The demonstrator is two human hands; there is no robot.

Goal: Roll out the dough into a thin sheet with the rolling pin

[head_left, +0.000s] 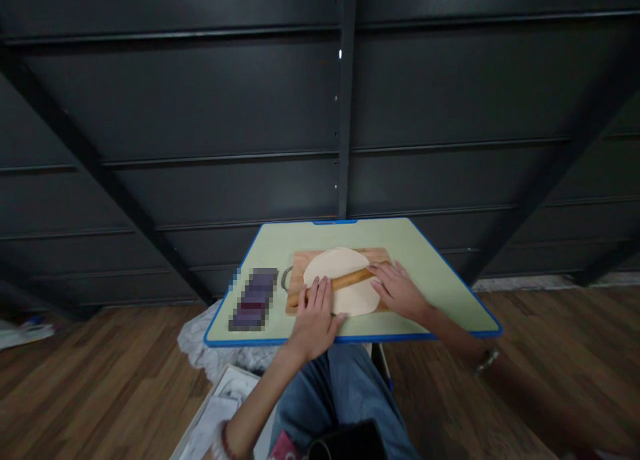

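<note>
A wooden rolling pin [350, 279] lies at a slant across a broad, flat sheet of pale dough [359, 301]. Under the dough is a wooden cutting board [299, 265] with a metal loop handle [286, 279] at its left end. My left hand [315, 320] holds the pin's left part, fingers laid over the top and the thumb out to the side near the dough's front edge. On the right end of the pin, my right hand [400, 290] has its fingers bent over the wood, its thumb beside the dough. Both palms face down.
The board rests on a small pale green table [437, 273] with a blue rim. A pixelated dark rectangular item [255, 300] lies left of the board. Dark metal panels [225, 100] stand behind. Below are my legs [345, 393] and a white box [225, 400] with papers.
</note>
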